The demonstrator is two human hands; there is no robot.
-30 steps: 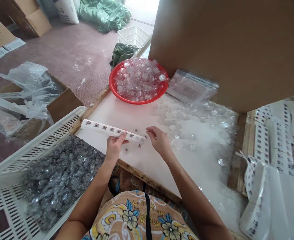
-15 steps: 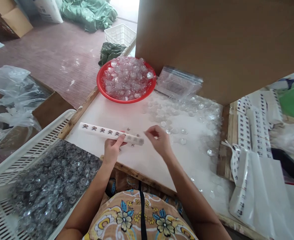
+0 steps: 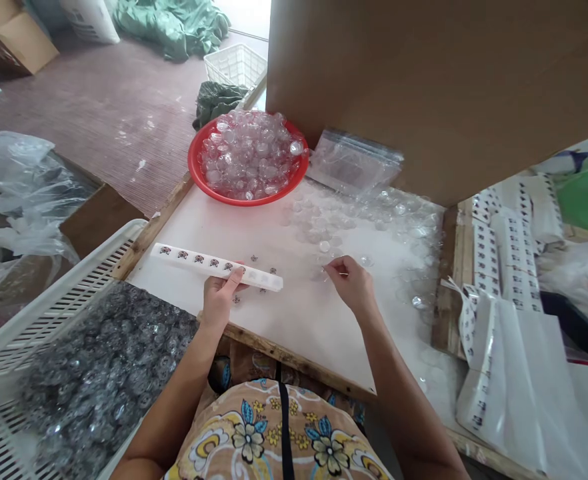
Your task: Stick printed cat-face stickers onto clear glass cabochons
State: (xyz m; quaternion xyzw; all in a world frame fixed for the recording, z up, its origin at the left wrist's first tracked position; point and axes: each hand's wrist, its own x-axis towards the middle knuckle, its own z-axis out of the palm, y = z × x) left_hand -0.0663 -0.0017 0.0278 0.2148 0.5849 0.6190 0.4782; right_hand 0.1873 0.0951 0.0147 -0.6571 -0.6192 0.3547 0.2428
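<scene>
Left hand (image 3: 217, 301), head view: thumb on top, fingers beneath, clamped on the printed strip (image 3: 207, 264) near its right-hand portion. Strip held over the white table (image 3: 294, 320), long axis running left to right, right end angled slightly nearer the body. Row of dark prints on the portion left of the thumb; right portion pale, without a clear print.

Right hand (image 3: 355, 287): thumb and forefinger tips together, just above the tabletop. Cannot tell whether anything is pinched between them; too small to resolve. Key relation: strip lies to this hand's left, its right end pointing toward the fingertips but apart from them. Left hand is the nearer to the strip. Clear discs (image 3: 325, 247) lie just beyond the right fingertips, more spread to the right. Small printed pieces (image 3: 254, 258) lie scattered around the strip's right half.

Containers: red bowl (image 3: 247, 202) at the table's far side, heaped with transparent pieces (image 3: 254, 160). Slotted white crate (image 3: 94, 275) left of the table, holding a mass of dark, glossy pieces (image 3: 114, 373). Cardboard box (image 3: 101, 223) beyond the crate, with crumpled plastic film (image 3: 19, 167); contents underneath unclear.
</scene>
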